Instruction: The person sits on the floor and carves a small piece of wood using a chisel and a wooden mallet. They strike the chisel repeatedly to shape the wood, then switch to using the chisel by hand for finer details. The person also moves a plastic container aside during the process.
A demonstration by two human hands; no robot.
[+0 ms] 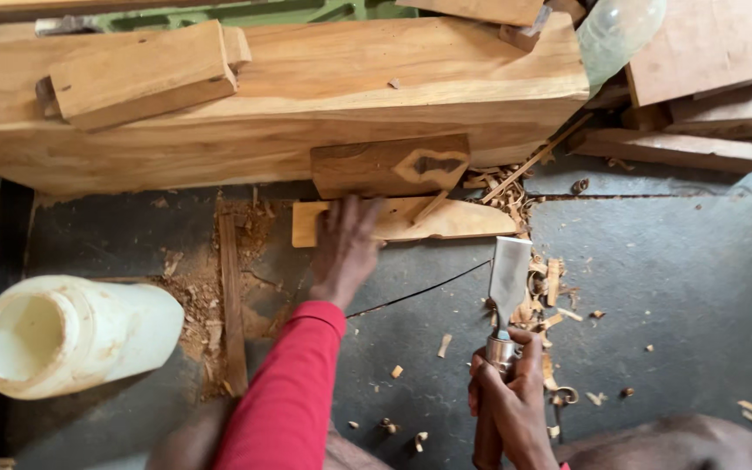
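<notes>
My left hand (347,245), in a red sleeve, lies flat with fingers spread on a pale flat wood piece (459,219) on the dark floor. Just behind it a darker wooden block (389,165) leans against a big light timber beam (306,96). My right hand (508,400) grips the handle of a wide steel chisel (508,278), blade pointing up and away, its edge just short of the pale piece. Wood chips and shavings (546,292) lie around the chisel.
A white plastic jar (71,335) lies on its side at the left. A thin wooden strip (231,296) and sawdust lie beside it. Boards (698,87) are stacked at the upper right, a smaller block (141,74) rests on the beam.
</notes>
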